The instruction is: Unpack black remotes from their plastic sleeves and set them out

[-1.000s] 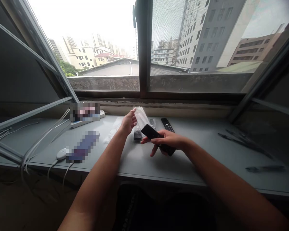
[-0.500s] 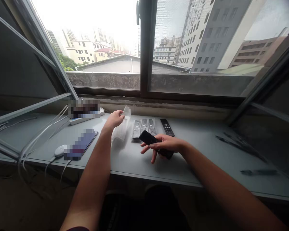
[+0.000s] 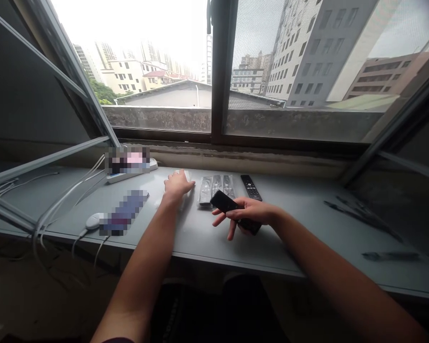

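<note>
My left hand (image 3: pixel 178 185) lies palm down on a clear plastic bag (image 3: pixel 183 202), which rests crumpled on the grey desk (image 3: pixel 207 243), mostly covered by the hand. My right hand (image 3: pixel 245 213) is wrapped around a black remote control (image 3: pixel 223 201), whose front end sticks out past my fingers. To the right of my left hand is a clear package of dark remotes (image 3: pixel 214 189). Just behind my right hand, a black TV remote (image 3: pixel 250 187) lies on the desk.
A white power strip (image 3: pixel 132 174) sits against the wall, with a blurred item on it. A white mouse (image 3: pixel 94 220) and a blurred flat object (image 3: pixel 123 212) lie left, among white cables (image 3: pixel 62 205). Dark pens (image 3: pixel 389 256) lie right. An open window frame stands ahead.
My left hand has come down from holding the bag upright and now presses it onto the desk. My right hand and its remote have barely moved.
</note>
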The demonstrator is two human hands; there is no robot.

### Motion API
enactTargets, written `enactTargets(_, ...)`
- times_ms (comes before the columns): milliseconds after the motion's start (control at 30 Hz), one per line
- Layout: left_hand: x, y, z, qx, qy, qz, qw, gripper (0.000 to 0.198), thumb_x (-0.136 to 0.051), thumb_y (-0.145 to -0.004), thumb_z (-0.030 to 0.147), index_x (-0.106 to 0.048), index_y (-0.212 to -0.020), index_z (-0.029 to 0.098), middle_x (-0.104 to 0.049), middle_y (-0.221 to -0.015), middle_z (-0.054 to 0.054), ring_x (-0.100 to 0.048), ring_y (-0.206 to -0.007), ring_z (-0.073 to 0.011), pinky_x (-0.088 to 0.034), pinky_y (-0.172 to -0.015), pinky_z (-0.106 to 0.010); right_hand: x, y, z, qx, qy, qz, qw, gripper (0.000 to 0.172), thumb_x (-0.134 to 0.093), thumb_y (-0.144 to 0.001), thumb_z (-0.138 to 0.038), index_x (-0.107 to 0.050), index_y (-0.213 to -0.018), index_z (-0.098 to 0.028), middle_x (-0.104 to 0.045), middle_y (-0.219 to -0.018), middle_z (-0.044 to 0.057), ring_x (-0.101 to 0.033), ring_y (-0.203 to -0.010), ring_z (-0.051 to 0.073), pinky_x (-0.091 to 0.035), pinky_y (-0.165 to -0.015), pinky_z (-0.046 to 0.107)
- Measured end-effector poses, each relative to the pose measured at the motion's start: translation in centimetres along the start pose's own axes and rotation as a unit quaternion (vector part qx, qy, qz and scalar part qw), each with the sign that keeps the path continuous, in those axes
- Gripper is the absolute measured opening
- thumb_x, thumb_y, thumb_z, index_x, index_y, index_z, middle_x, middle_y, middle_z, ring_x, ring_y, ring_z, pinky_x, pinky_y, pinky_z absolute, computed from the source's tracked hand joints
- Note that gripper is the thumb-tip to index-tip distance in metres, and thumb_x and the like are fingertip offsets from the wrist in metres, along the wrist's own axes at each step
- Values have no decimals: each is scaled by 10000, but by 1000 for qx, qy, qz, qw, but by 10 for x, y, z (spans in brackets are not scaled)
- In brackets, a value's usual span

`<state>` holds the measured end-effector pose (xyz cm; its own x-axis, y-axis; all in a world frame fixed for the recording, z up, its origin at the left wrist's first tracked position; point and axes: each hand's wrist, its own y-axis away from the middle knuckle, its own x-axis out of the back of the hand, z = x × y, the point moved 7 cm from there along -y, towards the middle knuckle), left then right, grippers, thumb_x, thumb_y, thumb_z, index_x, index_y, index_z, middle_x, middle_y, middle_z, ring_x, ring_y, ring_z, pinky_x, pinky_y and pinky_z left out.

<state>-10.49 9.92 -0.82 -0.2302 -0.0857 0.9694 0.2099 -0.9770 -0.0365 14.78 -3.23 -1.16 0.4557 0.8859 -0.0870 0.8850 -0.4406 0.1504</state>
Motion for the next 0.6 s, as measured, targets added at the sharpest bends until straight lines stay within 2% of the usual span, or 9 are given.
enactTargets(133,-1,-1,-4,0,-18,12,1000,543,-617,-996,413,-579,-1493,198,-674,-1501,-237,-579,-1434,-439,-481,-1130,-545,0,0,0,1,-3,-1,1000,529,-792,-1050,-465,-702,-1481,-172,-715,-1496,242,-877,-918,297,-551,-478,209)
enactTargets(233,-1,-2,-5,0,-17,22,1000,524,-593,-1003,342,-572,-1504,191,-671,-1507,-242,-588,-1427,-431,-488,-1122,-538,3,0,2,2,-16,5,1000,562,-786,-1047,-498,-688,-1500,-180,-742,-1449,232,-872,-897,290,-556,-482,221)
enactTargets(300,-2,-2,-4,-2,-17,26,1000,534,-592,-1006,326,-563,-1521,186,-654,-1530,-245,-583,-1434,-431,-487,-1125,-534,8,-2,5,8,-40,30,999,595,-764,-1055,-534,-668,-1520,-174,-813,-1263,199,-849,-789,251,-563,-494,237)
enactTargets(367,-2,-2,-4,-6,-20,29,999,531,-594,-1008,314,-563,-1524,191,-645,-1541,-242,-587,-1432,-424,-490,-1121,-518,16,-4,6,21,-75,71,994,606,-716,-1076,-574,-663,-1508,-152,-825,-994,126,-766,-623,191,-557,-501,250)
enactTargets(433,-3,-2,-3,-9,-21,35,999,531,-596,-1008,311,-564,-1525,195,-643,-1535,-241,-599,-1418,-418,-498,-1109,-506,21,-5,5,39,-131,100,986,599,-641,-1103,-606,-662,-1491,-150,-771,-853,66,-659,-527,151,-541,-504,261)
enactTargets(500,-4,-2,-4,-10,-20,39,999,551,-597,-1004,318,-557,-1538,186,-638,-1533,-249,-606,-1406,-422,-504,-1102,-510,24,-6,2,62,-208,112,970,596,-542,-1126,-614,-649,-1493,-157,-742,-855,63,-608,-534,151,-526,-512,273)
enactTargets(600,-6,-2,-7,-10,-20,43,999,572,-597,-1003,325,-554,-1550,162,-631,-1529,-260,-610,-1399,-431,-508,-1107,-528,26,-4,-5,101,-308,125,938,551,-435,-1131,-504,-643,-1474,-127,-703,-867,81,-572,-589,172,-510,-515,281)
